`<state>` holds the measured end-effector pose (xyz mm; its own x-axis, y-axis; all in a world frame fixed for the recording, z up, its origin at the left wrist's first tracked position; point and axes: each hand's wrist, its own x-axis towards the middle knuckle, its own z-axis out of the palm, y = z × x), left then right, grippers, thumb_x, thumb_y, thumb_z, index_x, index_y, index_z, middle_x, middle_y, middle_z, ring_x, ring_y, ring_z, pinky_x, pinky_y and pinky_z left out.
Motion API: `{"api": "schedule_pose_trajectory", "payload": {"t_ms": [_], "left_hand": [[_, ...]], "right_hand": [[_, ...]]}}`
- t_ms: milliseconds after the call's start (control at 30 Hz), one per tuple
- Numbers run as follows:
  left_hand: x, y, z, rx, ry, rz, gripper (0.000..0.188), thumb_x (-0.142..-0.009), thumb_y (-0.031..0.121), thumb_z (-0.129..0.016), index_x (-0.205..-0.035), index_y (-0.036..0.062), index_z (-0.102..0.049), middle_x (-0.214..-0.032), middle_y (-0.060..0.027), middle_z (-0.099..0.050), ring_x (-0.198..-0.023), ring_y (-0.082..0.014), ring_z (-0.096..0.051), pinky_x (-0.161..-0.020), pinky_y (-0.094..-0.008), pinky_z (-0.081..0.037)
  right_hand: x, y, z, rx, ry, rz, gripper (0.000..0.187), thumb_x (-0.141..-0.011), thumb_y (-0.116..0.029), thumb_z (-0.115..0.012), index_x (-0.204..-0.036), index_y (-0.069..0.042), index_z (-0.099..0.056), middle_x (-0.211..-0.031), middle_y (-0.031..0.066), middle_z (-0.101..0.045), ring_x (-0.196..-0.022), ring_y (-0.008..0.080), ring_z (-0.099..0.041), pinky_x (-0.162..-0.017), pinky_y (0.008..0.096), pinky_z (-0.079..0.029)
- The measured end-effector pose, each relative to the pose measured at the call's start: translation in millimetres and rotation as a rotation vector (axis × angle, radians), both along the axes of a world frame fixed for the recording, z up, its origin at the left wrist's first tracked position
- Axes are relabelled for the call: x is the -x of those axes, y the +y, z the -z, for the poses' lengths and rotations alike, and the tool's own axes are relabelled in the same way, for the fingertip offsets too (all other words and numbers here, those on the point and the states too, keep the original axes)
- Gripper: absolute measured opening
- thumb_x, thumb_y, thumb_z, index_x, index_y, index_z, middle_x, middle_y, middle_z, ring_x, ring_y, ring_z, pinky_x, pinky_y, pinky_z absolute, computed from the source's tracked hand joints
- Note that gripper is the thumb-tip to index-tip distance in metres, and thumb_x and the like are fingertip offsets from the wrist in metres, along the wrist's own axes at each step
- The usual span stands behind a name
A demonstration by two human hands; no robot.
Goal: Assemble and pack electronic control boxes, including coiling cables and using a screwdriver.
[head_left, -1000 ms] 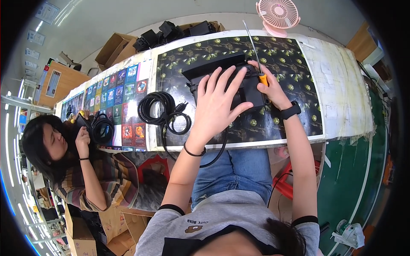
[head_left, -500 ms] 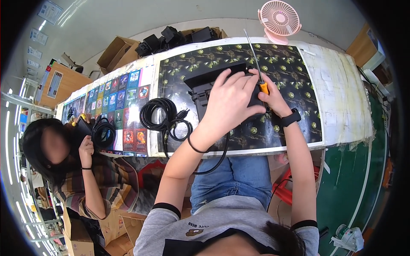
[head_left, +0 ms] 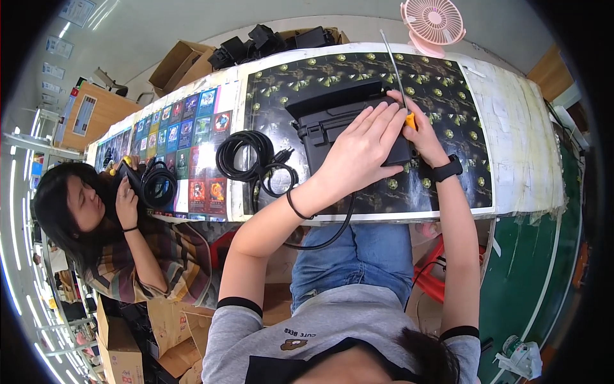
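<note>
A black plastic box with side latches lies in front of me, its flap standing up along the far side. My left hand rests flat over the top of the box, fingers stretched out and the thumb apart. At the box's right edge my right hand is closed around a screwdriver with a yellow-orange handle. Its long metal shaft points away from me and up. What lies under my left palm is hidden. A coiled black power cable with a plug sits left of the box.
A dark printed sheet covers the table under the box. A pink fan stands at the far edge. Beyond the table are cartons and several black boxes. At left a co-worker handles a black item beside another cable coil.
My left hand has flattened onto the box, its fingers straighter and closer together. The screwdriver stays in my right hand. The whole view has shifted slightly.
</note>
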<state>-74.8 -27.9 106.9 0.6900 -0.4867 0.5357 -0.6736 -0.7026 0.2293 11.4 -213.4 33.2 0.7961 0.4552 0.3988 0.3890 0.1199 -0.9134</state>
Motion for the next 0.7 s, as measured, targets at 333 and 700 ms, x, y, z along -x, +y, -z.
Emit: {"api": "schedule_pose_trajectory", "payload": {"t_ms": [333,700], "left_hand": [[-48.7,13.4,7.8,-0.085,-0.122,-0.179,0.091,-0.068,0.039,-0.081,-0.136,-0.0063,-0.042,-0.130,-0.0235,-0.053,-0.123,-0.0367,-0.052,-0.106,-0.0456,-0.040],[-88.0,7.2,16.5,-0.231,-0.232,-0.430,0.091,-0.071,0.046,-0.079,-0.128,-0.0159,-0.045,-0.122,-0.0293,-0.056,-0.119,-0.0364,-0.054,-0.106,-0.0434,-0.040]], "right_hand": [[5.2,-0.8,-3.5,-0.058,0.241,0.514,0.028,-0.092,-0.018,-0.066,-0.118,-0.008,-0.062,-0.093,0.0013,-0.066,-0.074,0.0029,-0.056,-0.049,0.0171,-0.043],[3.2,-0.5,-2.8,-0.127,0.298,0.532,0.025,-0.100,-0.026,-0.054,-0.111,-0.005,-0.063,-0.078,0.0018,-0.063,-0.059,0.0016,-0.048,-0.047,0.0181,-0.042]]}}
